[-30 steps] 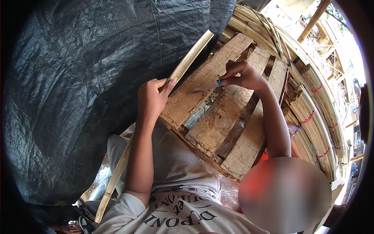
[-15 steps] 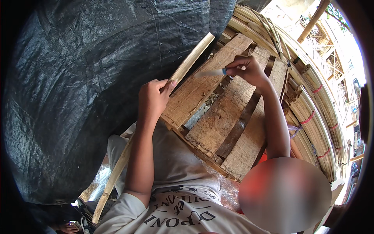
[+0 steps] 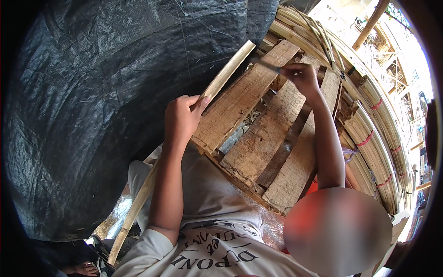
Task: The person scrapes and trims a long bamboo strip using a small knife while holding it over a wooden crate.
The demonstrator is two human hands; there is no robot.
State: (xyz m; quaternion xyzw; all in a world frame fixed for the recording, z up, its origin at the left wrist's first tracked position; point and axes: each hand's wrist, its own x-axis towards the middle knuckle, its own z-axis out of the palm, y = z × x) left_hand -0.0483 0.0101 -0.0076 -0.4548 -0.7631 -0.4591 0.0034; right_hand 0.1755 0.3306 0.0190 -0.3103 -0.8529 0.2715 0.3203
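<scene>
My left hand (image 3: 183,115) is closed round a long split bamboo strip (image 3: 229,69). The strip slants from the lower left, passes behind my left forearm and ends at the upper middle, beside the edge of a wooden slatted pallet (image 3: 258,138). Above the pallet's far part, my right hand (image 3: 300,78) grips a knife (image 3: 267,66) by its handle. The thin blade points left toward the strip's far end and looks smeared by motion. A small gap shows between the blade and the strip.
A dark plastic tarp (image 3: 101,106) hangs along the left and far side. On the right lie bundles of bamboo strips (image 3: 364,134) tied with red bands. At the lower left another person's hand (image 3: 86,268) shows. A blurred oval covers the lower right.
My right hand has moved slightly up and away with the knife, and the blade now points toward the strip's far end. My left hand and the bamboo strip have hardly moved.
</scene>
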